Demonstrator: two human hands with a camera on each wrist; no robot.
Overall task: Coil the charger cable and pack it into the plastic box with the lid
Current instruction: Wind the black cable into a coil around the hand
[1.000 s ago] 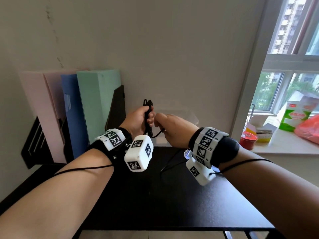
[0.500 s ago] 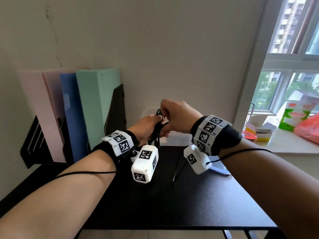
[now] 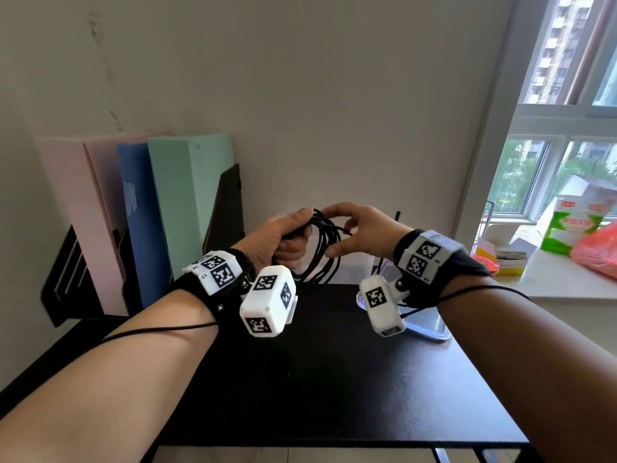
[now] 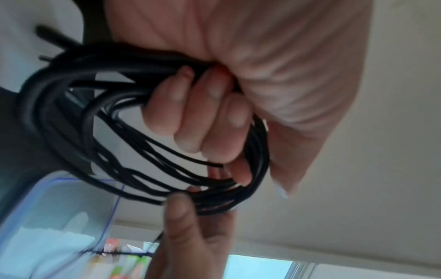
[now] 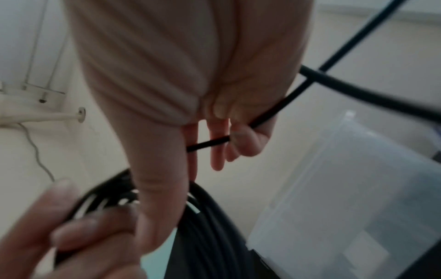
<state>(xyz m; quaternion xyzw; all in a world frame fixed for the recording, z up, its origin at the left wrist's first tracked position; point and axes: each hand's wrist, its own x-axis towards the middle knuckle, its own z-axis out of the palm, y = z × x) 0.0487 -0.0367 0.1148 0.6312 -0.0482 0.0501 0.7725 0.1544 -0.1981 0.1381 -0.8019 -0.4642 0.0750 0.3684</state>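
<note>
The black charger cable (image 3: 323, 253) hangs in several loops above the back of the black table (image 3: 334, 379). My left hand (image 3: 293, 235) grips one side of the coil (image 4: 95, 132) with its fingers curled round the strands. My right hand (image 3: 337, 235) is at the coil's other side, and one strand (image 5: 214, 141) runs between its curled fingers. The cable's free end (image 3: 397, 216) sticks up behind the right hand. The clear plastic box (image 3: 354, 274) stands by the wall below the hands and shows up again (image 5: 346, 188) in the right wrist view. Its blue-rimmed lid (image 3: 429, 325) lies under my right wrist.
Pink, blue and green folders (image 3: 187, 208) stand in a black holder (image 3: 58, 289) at the back left. The windowsill (image 3: 567, 289) on the right holds a green carton (image 3: 567, 228), a red bag (image 3: 597, 252) and small tins. The table's front edge is near me.
The cable went from a narrow bundle to wide loops. My right hand came down from above to the coil's right side. The tail that hung to the table is up off it.
</note>
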